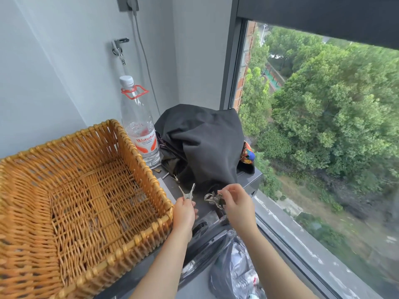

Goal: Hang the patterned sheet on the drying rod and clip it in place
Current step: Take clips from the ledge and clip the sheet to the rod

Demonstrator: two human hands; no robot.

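plastic bag (235, 275) lowest in view, beside right forearm. left hand (183, 213) grips one metal clip (188, 192), prongs up, just beside basket (141, 162) rim. right hand (236, 205) pinches clip pile (212, 199) on dark top (248, 179), thumb and forefinger narrow. patterned fabric (247, 155) pokes out at right edge of black cloth (205, 139), by window. bottle (140, 130) stands behind basket.

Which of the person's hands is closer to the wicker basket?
Left. The left hand, pinching a metal clip, is just beside the right rim of the wicker basket; the right hand is farther right, pinching a cluster of clips.
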